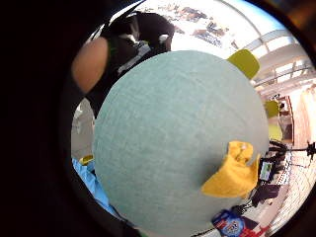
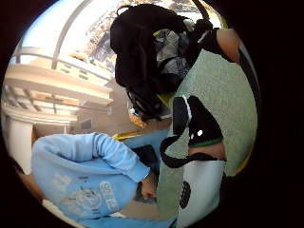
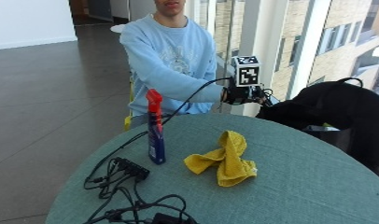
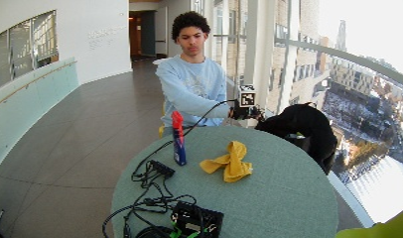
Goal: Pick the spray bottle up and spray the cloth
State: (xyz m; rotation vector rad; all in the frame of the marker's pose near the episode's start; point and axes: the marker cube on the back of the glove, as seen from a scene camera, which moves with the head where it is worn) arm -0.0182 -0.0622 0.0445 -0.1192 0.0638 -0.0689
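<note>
A blue spray bottle [image 3: 155,135] with a red trigger head stands upright on the round teal table [image 3: 301,186], left of centre. A crumpled yellow cloth [image 3: 225,159] lies on the table to its right, apart from it. My gloved right hand [image 3: 242,94] hovers in the air over the table's far edge, beyond the cloth, and holds nothing. Its fingers [image 2: 195,124] look relaxed. In the little finger side palm view the cloth [image 1: 233,174] and the bottle [image 1: 228,224] lie far off on the table [image 1: 168,138].
A black power strip with tangled cables [image 3: 129,173] lies on the table's near left, by the bottle. A black backpack [image 3: 339,109] sits beside the table at the far right. Black equipment [image 4: 196,219] rests at the near edge.
</note>
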